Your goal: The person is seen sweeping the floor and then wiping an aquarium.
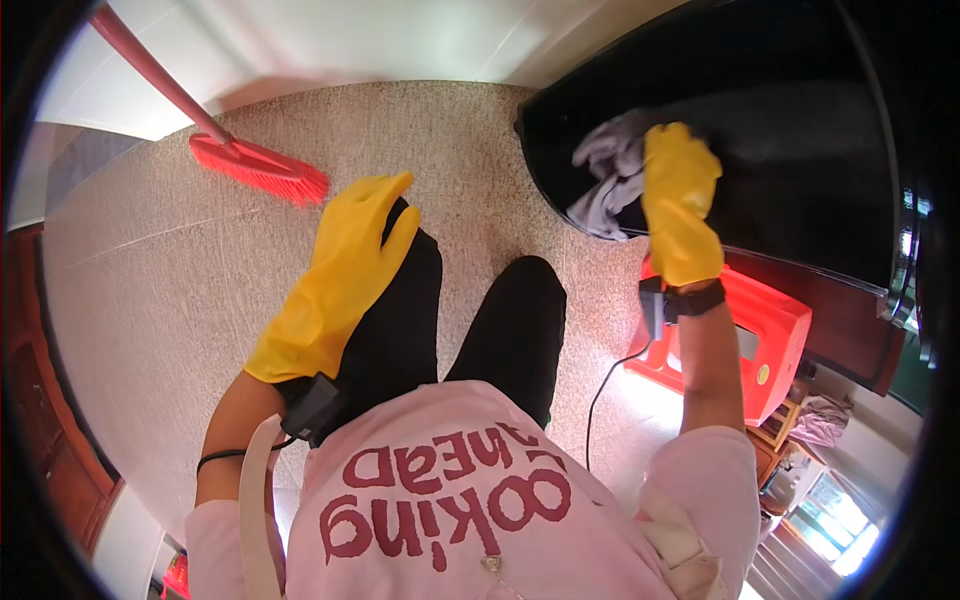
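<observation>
My right hand point(681, 202), in a yellow rubber glove, presses a greyish-purple cloth point(611, 172) against a large glossy black panel point(795, 165). The cloth is bunched and spreads out to the left of the glove; some of it is hidden beneath the fingers. On my left knee rests my left hand point(345, 262), gloved in the same yellow rubber, holding nothing, its thumb apart from the fingers. Black straps with small devices circle both wrists.
A red broom point(259, 169) stands at the upper left, bristles on the speckled floor point(187, 285), beside a white wall point(375, 41). Below my right forearm is a red plastic stool point(776, 315). A thin black cable point(596, 397) hangs from the right wrist. Brown wooden doors point(45, 405) line the left.
</observation>
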`<state>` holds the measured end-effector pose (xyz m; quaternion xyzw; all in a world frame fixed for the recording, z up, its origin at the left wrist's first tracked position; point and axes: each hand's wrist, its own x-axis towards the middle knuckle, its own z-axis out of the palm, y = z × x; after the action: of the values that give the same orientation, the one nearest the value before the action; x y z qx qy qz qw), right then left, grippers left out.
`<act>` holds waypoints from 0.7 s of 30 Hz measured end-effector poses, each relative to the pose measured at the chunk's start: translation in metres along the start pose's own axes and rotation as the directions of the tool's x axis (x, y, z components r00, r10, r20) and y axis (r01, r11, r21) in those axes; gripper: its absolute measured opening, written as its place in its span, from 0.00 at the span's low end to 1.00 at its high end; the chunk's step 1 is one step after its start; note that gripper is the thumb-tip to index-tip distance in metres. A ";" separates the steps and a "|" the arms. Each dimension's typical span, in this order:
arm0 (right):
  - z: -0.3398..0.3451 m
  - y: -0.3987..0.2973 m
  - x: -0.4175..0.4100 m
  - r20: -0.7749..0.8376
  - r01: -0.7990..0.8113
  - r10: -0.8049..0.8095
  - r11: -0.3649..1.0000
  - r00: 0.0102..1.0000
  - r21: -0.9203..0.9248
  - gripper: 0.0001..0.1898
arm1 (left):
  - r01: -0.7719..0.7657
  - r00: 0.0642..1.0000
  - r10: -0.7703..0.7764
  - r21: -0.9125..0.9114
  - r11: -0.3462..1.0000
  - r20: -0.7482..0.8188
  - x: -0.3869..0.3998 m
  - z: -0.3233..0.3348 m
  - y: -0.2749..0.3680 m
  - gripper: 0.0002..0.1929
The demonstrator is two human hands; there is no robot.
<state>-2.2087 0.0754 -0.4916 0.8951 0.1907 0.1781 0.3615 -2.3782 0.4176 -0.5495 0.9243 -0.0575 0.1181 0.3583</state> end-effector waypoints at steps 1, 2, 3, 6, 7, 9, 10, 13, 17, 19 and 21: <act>-0.005 0.026 0.011 0.025 0.054 -0.059 0.987 0.998 0.152 0.04 | 0.015 1.000 -0.014 -0.028 0.999 0.024 0.004 -0.001 0.002 0.19; 0.005 0.020 0.017 0.183 -0.008 -0.006 0.997 0.983 0.073 0.05 | 0.033 0.998 -0.030 -0.053 0.998 0.046 0.005 -0.001 0.003 0.19; 0.019 0.008 0.015 0.329 -0.060 0.060 0.998 0.942 -0.011 0.06 | 0.035 0.998 -0.033 -0.052 0.998 0.048 0.005 0.000 0.003 0.19; 0.068 -0.046 -0.034 0.317 -0.060 -0.011 0.975 0.948 0.213 0.09 | 0.025 0.999 -0.023 -0.041 0.999 0.040 0.005 -0.004 0.003 0.19; 0.108 -0.059 -0.062 0.366 0.028 -0.106 0.977 0.925 0.213 0.10 | 0.011 0.999 -0.010 -0.028 1.000 0.041 0.007 -0.004 0.006 0.19; 0.111 -0.094 -0.093 0.298 -0.105 -0.088 0.812 0.951 0.575 0.14 | 0.021 0.999 -0.021 0.016 1.000 0.026 0.001 -0.007 0.003 0.19; 0.110 -0.100 -0.100 0.481 -0.225 -0.162 0.727 0.861 0.649 0.18 | 0.015 1.000 -0.015 0.013 1.000 0.005 -0.002 -0.005 0.002 0.19; 0.146 -0.087 -0.109 0.350 -0.082 -0.190 0.771 0.917 0.632 0.15 | 0.007 1.000 -0.007 -0.001 1.000 0.013 -0.002 -0.004 0.002 0.20; 0.070 -0.098 -0.040 0.458 -0.176 -0.060 0.873 0.887 0.455 0.15 | 0.042 0.997 -0.042 -0.004 0.999 0.062 -0.008 -0.006 -0.005 0.20; 0.110 -0.105 -0.034 0.500 -0.230 -0.050 0.845 0.865 0.482 0.15 | 0.025 0.997 -0.025 -0.004 1.000 0.067 -0.002 -0.004 0.001 0.20; 0.152 -0.120 -0.056 0.539 -0.281 -0.048 0.813 0.841 0.510 0.16 | 0.013 0.997 -0.013 -0.002 1.000 0.072 0.004 -0.002 0.004 0.20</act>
<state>-2.2130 0.0406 -0.6901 0.9852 0.0707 -0.1173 0.1027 -2.3758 0.4165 -0.5445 0.9279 -0.0646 0.0826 0.3578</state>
